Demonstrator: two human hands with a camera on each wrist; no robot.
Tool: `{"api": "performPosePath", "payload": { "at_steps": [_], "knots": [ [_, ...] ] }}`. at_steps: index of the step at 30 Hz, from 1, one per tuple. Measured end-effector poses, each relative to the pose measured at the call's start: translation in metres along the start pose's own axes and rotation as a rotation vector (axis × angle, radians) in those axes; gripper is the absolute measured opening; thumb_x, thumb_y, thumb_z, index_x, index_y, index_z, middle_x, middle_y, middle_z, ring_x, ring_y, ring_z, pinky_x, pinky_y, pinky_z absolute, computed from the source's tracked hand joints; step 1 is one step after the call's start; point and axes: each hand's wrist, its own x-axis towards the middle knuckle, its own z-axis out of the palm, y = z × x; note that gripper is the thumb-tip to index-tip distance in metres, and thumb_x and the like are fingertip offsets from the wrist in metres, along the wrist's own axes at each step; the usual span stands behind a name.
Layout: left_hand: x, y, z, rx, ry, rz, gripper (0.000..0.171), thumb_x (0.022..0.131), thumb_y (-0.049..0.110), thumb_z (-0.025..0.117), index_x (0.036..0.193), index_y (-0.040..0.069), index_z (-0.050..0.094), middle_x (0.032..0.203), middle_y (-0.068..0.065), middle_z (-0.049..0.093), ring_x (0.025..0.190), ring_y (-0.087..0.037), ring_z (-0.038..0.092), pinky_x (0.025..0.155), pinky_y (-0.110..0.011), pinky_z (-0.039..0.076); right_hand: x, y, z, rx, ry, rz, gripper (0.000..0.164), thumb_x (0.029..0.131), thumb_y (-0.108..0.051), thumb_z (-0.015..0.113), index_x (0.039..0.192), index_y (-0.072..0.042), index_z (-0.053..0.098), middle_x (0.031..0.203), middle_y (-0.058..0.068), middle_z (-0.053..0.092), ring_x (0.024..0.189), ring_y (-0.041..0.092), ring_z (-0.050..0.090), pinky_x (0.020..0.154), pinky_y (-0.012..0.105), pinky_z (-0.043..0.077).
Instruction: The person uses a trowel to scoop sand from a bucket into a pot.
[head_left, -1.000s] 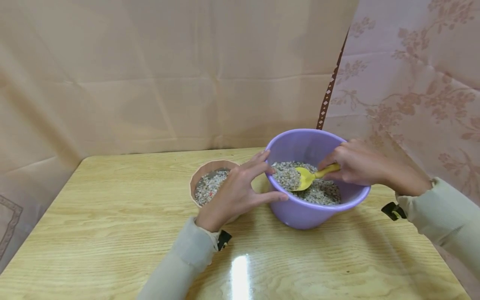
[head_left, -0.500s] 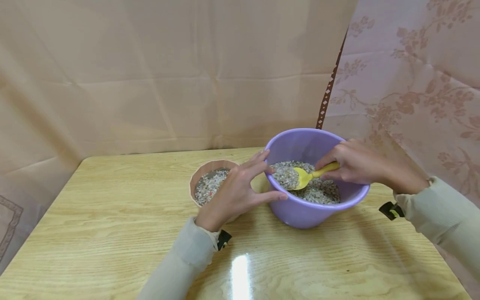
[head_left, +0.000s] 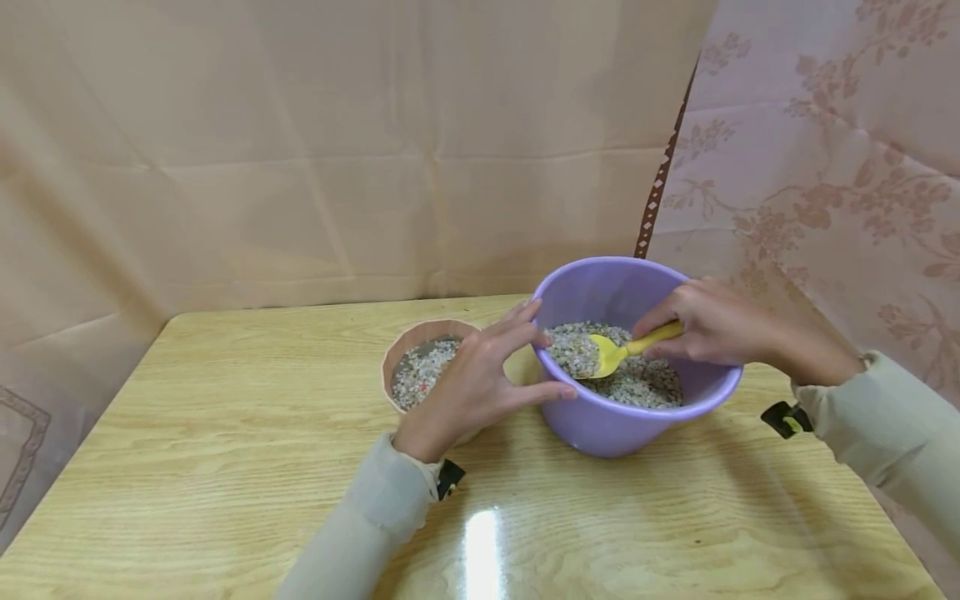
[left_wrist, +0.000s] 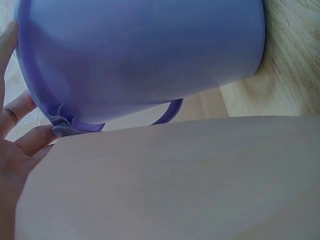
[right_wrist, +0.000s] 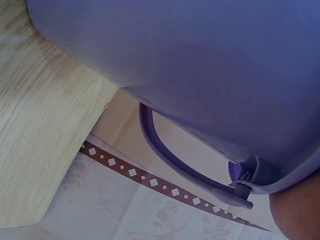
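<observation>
In the head view a purple bucket (head_left: 611,433), part filled with small pale gravel (head_left: 645,385), stands on the wooden table. My left hand (head_left: 480,379) holds its left rim, with the fingertips over the edge and the thumb stretched along the near side. My right hand (head_left: 712,325) reaches over the right rim and grips the handle of a yellow scoop (head_left: 611,357). Gravel covers the scoop's blade, which lies in the bucket near the left wall. Partly hidden behind my left hand is a peach-coloured pot (head_left: 393,358) with similar gravel and a red speck in it.
The wooden table (head_left: 225,467) meets a beige curtain (head_left: 300,167) at the back and a floral cloth (head_left: 840,167) on the right. The bucket's purple carrying handle (right_wrist: 175,160) hangs down on its far side in the right wrist view.
</observation>
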Motion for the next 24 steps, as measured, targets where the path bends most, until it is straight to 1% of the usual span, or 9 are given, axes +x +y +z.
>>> {"api": "performPosePath", "payload": {
  "at_steps": [4, 11, 18, 20, 24],
  "knots": [
    [-0.0002, 0.0003, 0.0011, 0.004, 0.004, 0.004, 0.042, 0.079, 0.054, 0.079, 0.098, 0.022, 0.06, 0.153, -0.013, 0.042, 0.144, -0.019, 0.034, 0.112, -0.046, 0.035, -0.0009, 0.0012, -0.0005, 0.005, 0.009, -0.016, 0.024, 0.073, -0.011, 0.087, 0.097, -0.016, 0.081, 0.086, -0.012, 0.075, 0.068, -0.002, 0.061, 0.061, 0.022, 0.053],
    [-0.0003, 0.0011, 0.0012, 0.007, 0.009, 0.008, 0.041, 0.079, 0.052, 0.08, 0.096, 0.022, 0.059, 0.153, -0.013, 0.043, 0.144, -0.02, 0.035, 0.112, -0.047, 0.036, -0.0028, 0.0011, -0.0029, 0.067, 0.011, -0.023, 0.023, 0.075, -0.008, 0.085, 0.097, -0.015, 0.08, 0.088, -0.009, 0.076, 0.068, -0.002, 0.065, 0.06, 0.021, 0.055],
    [-0.0004, 0.0005, 0.0011, 0.005, 0.011, 0.005, 0.041, 0.079, 0.052, 0.08, 0.097, 0.021, 0.06, 0.153, -0.013, 0.043, 0.144, -0.02, 0.035, 0.113, -0.048, 0.035, -0.0037, 0.0013, -0.0045, 0.066, 0.025, -0.024, 0.024, 0.075, -0.01, 0.086, 0.097, -0.018, 0.08, 0.09, -0.01, 0.076, 0.071, -0.002, 0.066, 0.063, 0.021, 0.055],
    [-0.0005, 0.0006, 0.0011, 0.009, 0.011, 0.004, 0.041, 0.079, 0.052, 0.08, 0.097, 0.021, 0.06, 0.153, -0.013, 0.043, 0.144, -0.02, 0.034, 0.113, -0.047, 0.035, -0.0043, 0.0018, -0.0046, 0.085, 0.027, -0.036, 0.024, 0.076, -0.01, 0.086, 0.098, -0.018, 0.08, 0.09, -0.01, 0.076, 0.071, -0.001, 0.066, 0.062, 0.021, 0.055],
    [-0.0006, 0.0006, 0.001, 0.008, 0.016, 0.012, 0.041, 0.079, 0.051, 0.081, 0.098, 0.021, 0.061, 0.153, -0.014, 0.043, 0.143, -0.024, 0.036, 0.113, -0.046, 0.034, -0.0048, 0.0025, -0.0051, 0.109, 0.048, -0.076, 0.023, 0.076, -0.009, 0.086, 0.098, -0.016, 0.08, 0.089, -0.01, 0.076, 0.07, -0.002, 0.066, 0.061, 0.019, 0.055]
  ]
}}
